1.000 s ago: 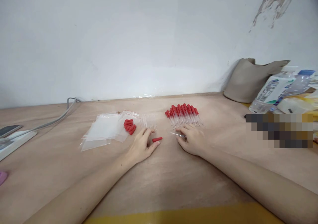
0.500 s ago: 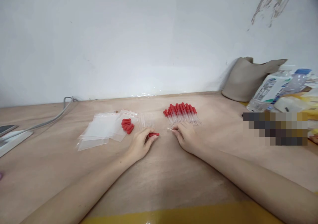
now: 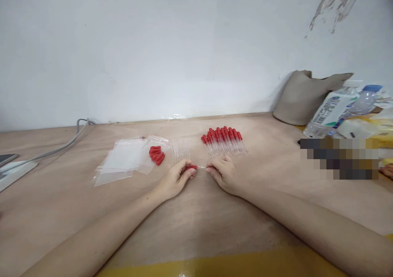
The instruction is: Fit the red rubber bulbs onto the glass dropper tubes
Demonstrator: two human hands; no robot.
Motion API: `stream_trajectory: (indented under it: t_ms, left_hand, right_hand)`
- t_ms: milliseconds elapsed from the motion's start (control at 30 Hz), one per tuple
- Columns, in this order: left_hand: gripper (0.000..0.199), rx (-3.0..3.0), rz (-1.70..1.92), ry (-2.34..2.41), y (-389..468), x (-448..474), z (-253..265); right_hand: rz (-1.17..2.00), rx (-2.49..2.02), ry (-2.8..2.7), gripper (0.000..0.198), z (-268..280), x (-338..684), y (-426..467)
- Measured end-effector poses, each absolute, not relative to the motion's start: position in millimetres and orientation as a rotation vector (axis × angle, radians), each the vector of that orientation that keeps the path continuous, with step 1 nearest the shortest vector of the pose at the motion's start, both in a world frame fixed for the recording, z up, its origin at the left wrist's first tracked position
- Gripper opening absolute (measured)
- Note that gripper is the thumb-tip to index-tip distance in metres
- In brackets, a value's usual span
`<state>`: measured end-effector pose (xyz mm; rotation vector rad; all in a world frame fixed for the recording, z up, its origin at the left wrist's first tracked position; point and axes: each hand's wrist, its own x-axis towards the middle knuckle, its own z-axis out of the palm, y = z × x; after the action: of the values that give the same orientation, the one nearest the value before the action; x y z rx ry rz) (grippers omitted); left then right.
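Observation:
Between the thumb and fingers of my left hand [image 3: 179, 174] is a red rubber dropper bulb [image 3: 191, 167], lying sideways. My right hand [image 3: 224, 174] pinches a thin clear dropper tube [image 3: 201, 167], whose end meets the bulb's right end; how deep it sits I cannot tell. Just behind my right hand lies a row of droppers [image 3: 222, 140] with red bulbs and clear tubes. Several loose clear tubes [image 3: 180, 149] rest behind my left hand. To their left, several loose red bulbs [image 3: 156, 155] lie on a clear zip bag.
Clear zip bags [image 3: 123, 158] are spread at the left on the wooden table [image 3: 190, 228]. A grey cable [image 3: 70, 142] runs to a flat device at the far left. At the right stand a grey-brown container [image 3: 299, 99] and plastic bottles [image 3: 333, 109]; a pixelated patch covers part there.
My right hand has moved left and slightly down, bringing the tube's end to the red bulb. The left hand has stayed nearly in place, still holding the bulb.

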<state>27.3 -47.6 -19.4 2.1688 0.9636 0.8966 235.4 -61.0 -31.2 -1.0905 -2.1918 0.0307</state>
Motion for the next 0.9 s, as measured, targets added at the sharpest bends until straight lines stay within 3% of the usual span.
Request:
stream_trajectory:
  t_ms: [300,667,900]
  left_hand:
    - [0.019,2.136,0.860,0.897,-46.5,25.9,-20.9]
    - [0.022,2.132,0.844,0.901,-47.6,22.4,-26.3]
    - [0.020,2.432,0.846,0.990,-52.2,24.5,-19.3]
  right_hand:
    - [0.267,-0.973,-2.226,0.023,-22.2,238.8,-64.0]
    - [0.339,-0.850,-2.262,0.018,-25.3,242.3,-58.5]
    - [0.088,-1.047,-2.304,0.017,-26.0,243.2,-67.5]
